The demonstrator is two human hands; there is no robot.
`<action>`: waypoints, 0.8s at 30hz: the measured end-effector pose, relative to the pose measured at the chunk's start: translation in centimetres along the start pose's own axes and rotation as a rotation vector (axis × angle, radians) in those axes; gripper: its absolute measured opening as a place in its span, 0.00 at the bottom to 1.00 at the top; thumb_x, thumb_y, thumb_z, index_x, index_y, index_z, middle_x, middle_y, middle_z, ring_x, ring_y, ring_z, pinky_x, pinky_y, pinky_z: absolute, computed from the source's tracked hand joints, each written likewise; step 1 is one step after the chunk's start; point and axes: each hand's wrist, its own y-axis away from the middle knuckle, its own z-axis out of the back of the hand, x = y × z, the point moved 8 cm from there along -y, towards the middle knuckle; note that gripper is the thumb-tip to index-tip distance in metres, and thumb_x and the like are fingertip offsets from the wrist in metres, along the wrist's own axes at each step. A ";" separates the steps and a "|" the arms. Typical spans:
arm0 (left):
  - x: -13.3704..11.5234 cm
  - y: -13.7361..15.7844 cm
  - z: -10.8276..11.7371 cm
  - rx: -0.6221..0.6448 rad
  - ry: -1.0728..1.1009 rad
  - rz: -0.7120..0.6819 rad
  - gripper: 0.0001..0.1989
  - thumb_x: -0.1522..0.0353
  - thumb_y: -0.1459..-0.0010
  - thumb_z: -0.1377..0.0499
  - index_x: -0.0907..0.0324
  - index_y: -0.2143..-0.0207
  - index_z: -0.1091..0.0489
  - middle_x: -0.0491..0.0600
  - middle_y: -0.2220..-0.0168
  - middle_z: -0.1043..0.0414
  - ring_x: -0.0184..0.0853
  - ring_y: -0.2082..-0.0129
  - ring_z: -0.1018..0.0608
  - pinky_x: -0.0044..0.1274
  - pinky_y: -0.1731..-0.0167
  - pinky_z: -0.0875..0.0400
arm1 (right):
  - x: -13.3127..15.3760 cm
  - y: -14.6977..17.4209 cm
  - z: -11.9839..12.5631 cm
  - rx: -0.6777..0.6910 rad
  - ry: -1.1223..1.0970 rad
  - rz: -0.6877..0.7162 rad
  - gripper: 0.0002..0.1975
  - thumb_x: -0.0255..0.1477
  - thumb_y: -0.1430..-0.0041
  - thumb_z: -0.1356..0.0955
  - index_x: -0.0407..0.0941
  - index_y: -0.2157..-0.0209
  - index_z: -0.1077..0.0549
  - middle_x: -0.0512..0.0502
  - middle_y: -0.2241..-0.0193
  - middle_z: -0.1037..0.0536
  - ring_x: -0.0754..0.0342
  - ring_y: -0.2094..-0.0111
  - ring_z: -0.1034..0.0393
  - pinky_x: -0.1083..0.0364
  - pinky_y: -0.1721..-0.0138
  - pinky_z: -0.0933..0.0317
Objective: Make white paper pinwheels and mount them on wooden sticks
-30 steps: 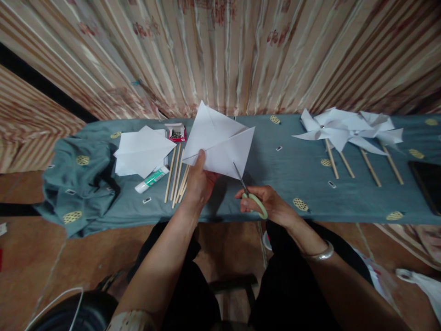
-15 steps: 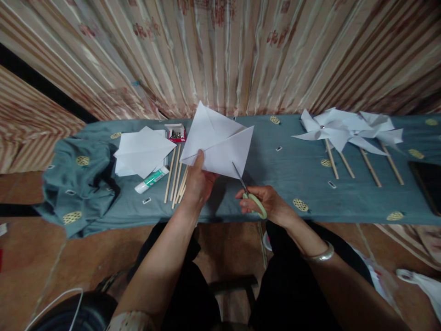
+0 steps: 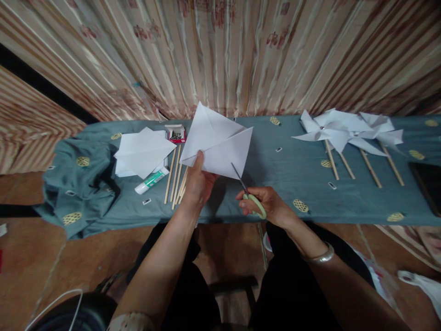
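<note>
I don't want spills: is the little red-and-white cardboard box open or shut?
Open: the little red-and-white cardboard box shows small shiny metal pieces inside.

The folded sheet [image 3: 222,142] is smooth, matt paper. Toward four o'clock, the scissors [image 3: 246,191] pair metal blades with plastic-looking handles, and the bracelet [image 3: 325,255] is shiny metal. At nine, bare wooden sticks [image 3: 175,173]; at twelve, cloth curtain [image 3: 220,64] (faintly satiny).

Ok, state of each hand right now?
Left hand: closed, holding the paper.
Right hand: closed, holding the scissors by the handles.
</note>
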 end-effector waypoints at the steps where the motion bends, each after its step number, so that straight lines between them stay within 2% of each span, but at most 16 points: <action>1: 0.0 0.0 0.0 -0.003 0.006 0.004 0.17 0.67 0.34 0.43 0.55 0.44 0.31 0.51 0.52 0.20 0.33 0.57 0.19 0.25 0.53 0.24 | 0.0 0.0 0.0 0.002 0.006 0.003 0.22 0.45 0.62 0.21 0.43 0.74 0.24 0.53 0.83 0.27 0.60 0.80 0.34 0.58 0.76 0.40; 4: 0.1 0.0 0.1 -0.010 0.016 0.006 0.16 0.68 0.33 0.45 0.57 0.44 0.32 0.50 0.53 0.20 0.31 0.60 0.19 0.24 0.53 0.24 | 0.0 0.0 0.0 0.003 0.022 0.015 0.22 0.46 0.61 0.21 0.43 0.74 0.24 0.53 0.83 0.26 0.60 0.80 0.35 0.58 0.76 0.40; 9: 0.6 0.2 0.0 0.007 -0.025 0.030 0.16 0.68 0.33 0.46 0.58 0.45 0.31 0.51 0.51 0.21 0.32 0.59 0.19 0.26 0.53 0.24 | 0.1 0.1 0.1 -0.014 0.058 0.040 0.22 0.48 0.58 0.23 0.43 0.72 0.23 0.51 0.81 0.25 0.59 0.79 0.34 0.58 0.75 0.40; 13: 1.1 0.7 -0.2 0.025 -0.068 0.063 0.15 0.66 0.34 0.44 0.57 0.46 0.29 0.51 0.49 0.22 0.36 0.54 0.19 0.26 0.54 0.24 | 0.5 0.2 0.2 -0.030 0.049 0.028 0.24 0.49 0.60 0.22 0.43 0.72 0.24 0.52 0.82 0.25 0.59 0.79 0.34 0.58 0.77 0.41; 18: 1.4 0.9 -0.4 0.024 -0.078 0.082 0.16 0.66 0.36 0.42 0.57 0.46 0.29 0.50 0.52 0.21 0.36 0.56 0.19 0.25 0.59 0.22 | 0.7 0.3 0.4 -0.058 0.048 0.032 0.25 0.50 0.61 0.22 0.43 0.72 0.24 0.51 0.82 0.24 0.59 0.79 0.34 0.58 0.76 0.40; 24: 1.4 0.7 -0.3 0.022 -0.065 0.072 0.15 0.67 0.34 0.45 0.57 0.47 0.29 0.50 0.52 0.21 0.36 0.53 0.20 0.25 0.57 0.23 | 0.6 0.2 0.4 -0.056 0.041 0.027 0.24 0.49 0.62 0.22 0.43 0.74 0.24 0.52 0.83 0.25 0.59 0.81 0.34 0.58 0.77 0.39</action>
